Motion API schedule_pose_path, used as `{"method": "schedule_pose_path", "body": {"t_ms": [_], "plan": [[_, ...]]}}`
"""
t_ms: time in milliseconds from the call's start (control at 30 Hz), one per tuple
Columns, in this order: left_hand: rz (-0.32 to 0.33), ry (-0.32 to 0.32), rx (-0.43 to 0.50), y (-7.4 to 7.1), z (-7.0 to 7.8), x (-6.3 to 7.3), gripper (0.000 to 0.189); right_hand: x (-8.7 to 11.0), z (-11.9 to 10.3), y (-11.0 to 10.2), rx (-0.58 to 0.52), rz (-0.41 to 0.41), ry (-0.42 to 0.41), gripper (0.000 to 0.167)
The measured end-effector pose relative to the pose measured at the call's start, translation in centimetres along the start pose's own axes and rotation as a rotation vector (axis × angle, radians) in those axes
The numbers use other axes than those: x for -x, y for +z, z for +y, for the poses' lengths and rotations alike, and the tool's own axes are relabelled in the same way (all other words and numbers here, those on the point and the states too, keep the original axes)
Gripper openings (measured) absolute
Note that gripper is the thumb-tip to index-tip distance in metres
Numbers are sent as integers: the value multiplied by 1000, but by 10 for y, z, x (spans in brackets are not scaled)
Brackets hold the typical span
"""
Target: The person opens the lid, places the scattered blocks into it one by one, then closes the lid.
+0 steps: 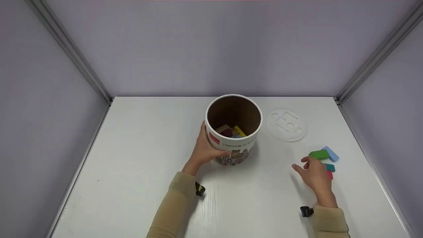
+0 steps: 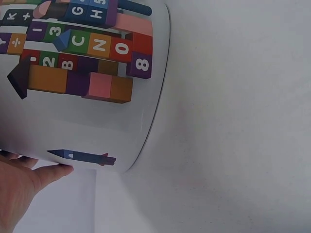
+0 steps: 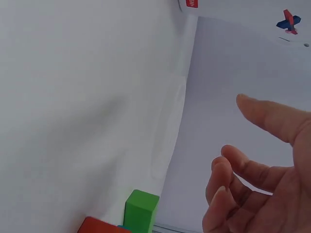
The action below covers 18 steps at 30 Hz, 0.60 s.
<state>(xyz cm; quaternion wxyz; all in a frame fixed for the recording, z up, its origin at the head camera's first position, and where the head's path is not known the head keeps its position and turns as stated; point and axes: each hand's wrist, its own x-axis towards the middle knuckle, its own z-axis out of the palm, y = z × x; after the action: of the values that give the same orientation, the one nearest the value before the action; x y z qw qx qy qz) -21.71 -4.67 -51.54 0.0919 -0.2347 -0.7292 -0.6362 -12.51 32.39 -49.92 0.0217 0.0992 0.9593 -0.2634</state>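
A white cylindrical bucket (image 1: 246, 145) with printed toy-block pictures stands near the middle of the table, its top uncovered. Several blocks lie inside, among them a yellow block (image 1: 240, 131). My left hand (image 1: 203, 150) grips the bucket's left side, its thumb across the front. Over at the right, my right hand (image 1: 315, 173) is raised beside a small group of loose blocks, holding nothing, with thumb and bent fingers apart. That group has a green block (image 1: 319, 154), a light blue block (image 1: 332, 154), a teal block (image 1: 330, 167) and a red block (image 1: 330, 174), partly hidden by the hand.
A round whitish lid (image 1: 277, 130) with moulded shapes lies on the white table (image 1: 132, 165), right of the bucket. Pale panels (image 1: 231, 49) enclose the table at the back and both sides. A black wrist device (image 1: 306, 211) sticks out beside the right sleeve.
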Motion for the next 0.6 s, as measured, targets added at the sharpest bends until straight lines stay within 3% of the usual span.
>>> {"method": "schedule_pose_path", "body": {"t_ms": [267,500,600], "plan": [[-6,-1,0,2,-2,0,133,7,24,-12,71,-96,226,55],[4,5,0,1,-2,-1,134,5,39,-13,92,-25,320,49],[3,7,4,1,-1,-1,134,3,45,-10,108,-22,348,56]]}}
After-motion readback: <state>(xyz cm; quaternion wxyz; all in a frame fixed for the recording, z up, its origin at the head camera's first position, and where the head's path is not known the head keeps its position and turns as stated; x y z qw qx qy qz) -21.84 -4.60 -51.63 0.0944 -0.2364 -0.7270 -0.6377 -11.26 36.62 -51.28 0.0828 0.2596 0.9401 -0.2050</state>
